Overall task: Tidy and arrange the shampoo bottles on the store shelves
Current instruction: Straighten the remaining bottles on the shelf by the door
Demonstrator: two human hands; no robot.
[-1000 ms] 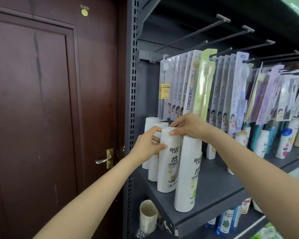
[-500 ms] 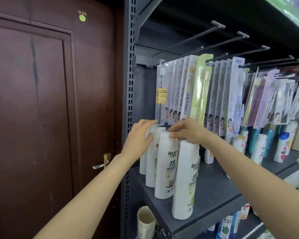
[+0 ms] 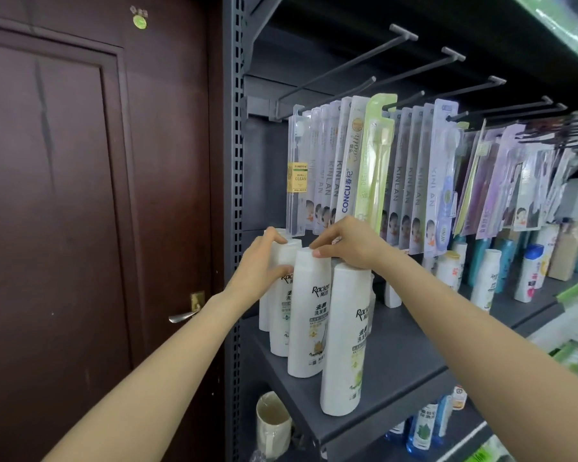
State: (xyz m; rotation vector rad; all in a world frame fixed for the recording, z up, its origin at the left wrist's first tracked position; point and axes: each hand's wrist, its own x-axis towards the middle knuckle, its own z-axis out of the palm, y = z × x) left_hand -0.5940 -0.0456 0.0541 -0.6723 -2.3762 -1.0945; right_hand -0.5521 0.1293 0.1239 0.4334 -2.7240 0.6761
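Note:
Several white shampoo bottles stand in a row, front to back, at the left end of the dark grey shelf [image 3: 397,371]. The front bottle [image 3: 344,345] is nearest the edge, the second bottle [image 3: 309,315] behind it, and the third bottle [image 3: 281,331] further back. My left hand [image 3: 261,270] grips the third bottle near its top, thumb across the front and fingers over the cap. My right hand [image 3: 349,243] pinches the cap of the second bottle, its palm over the top of the front bottle.
Packaged toothbrushes [image 3: 364,161] hang on hooks just above the bottle tops. More bottles [image 3: 488,281] stand further right on the same shelf. A brown door [image 3: 80,228] with a handle [image 3: 184,316] is to the left. A cup [image 3: 272,423] and blue bottles [image 3: 421,431] sit on the lower shelf.
My left hand went from lying against the side of the rear bottles to wrapping round the third bottle, thumb in front. My right hand stays on the bottle tops.

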